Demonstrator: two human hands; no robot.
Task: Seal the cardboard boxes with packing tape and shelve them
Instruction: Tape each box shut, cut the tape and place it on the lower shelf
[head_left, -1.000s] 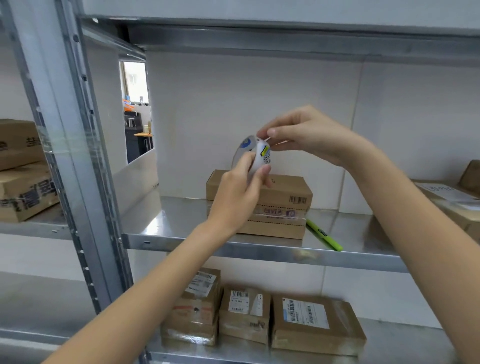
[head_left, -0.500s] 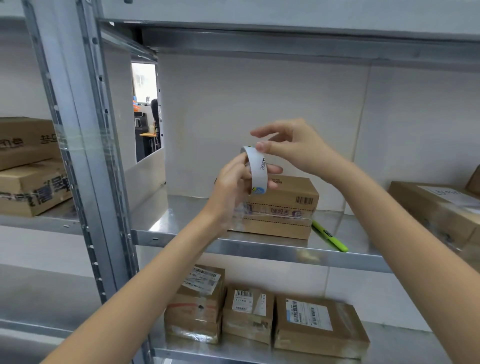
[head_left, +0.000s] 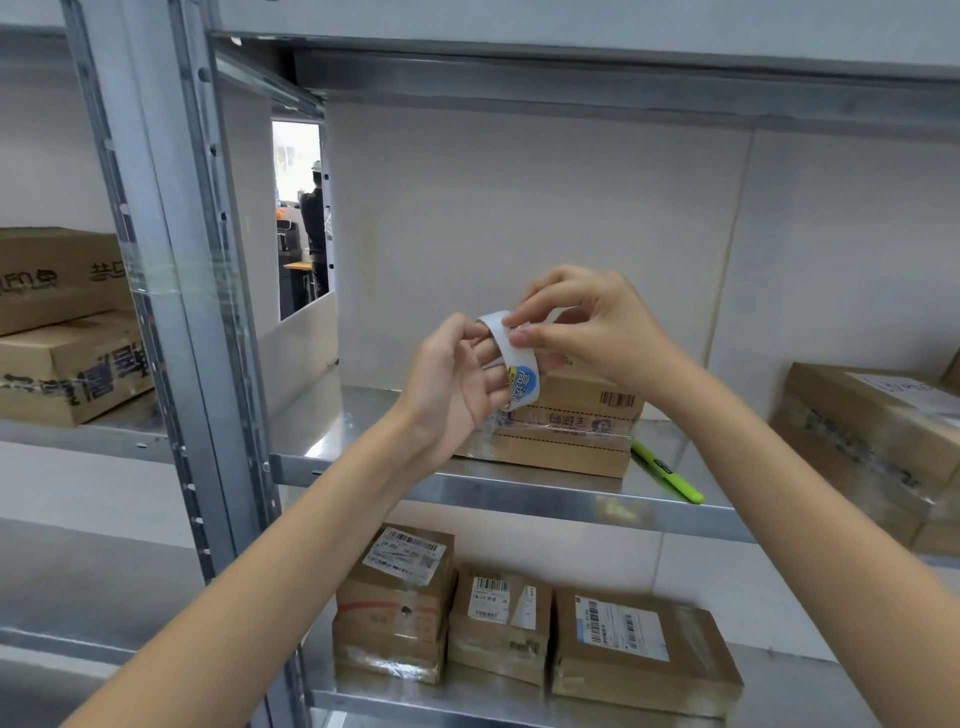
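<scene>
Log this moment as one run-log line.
step: finding tape end | left hand: holds tape roll | right hand: pinches roll's edge | box: on middle shelf, untouched | green marker: beside box

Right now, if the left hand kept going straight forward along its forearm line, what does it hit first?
Likely the cardboard box on the middle shelf, just beyond the left hand holding the tape roll. Depth is unclear; it may pass over the box to the back wall.

A white roll of packing tape (head_left: 511, 358) with a blue and yellow label sits at the centre of the frame, held up edge-on above the middle shelf (head_left: 519, 493). Just behind and below it lies a flat brown cardboard box (head_left: 566, 431), clear tape banding its front, a barcode at its upper right
</scene>
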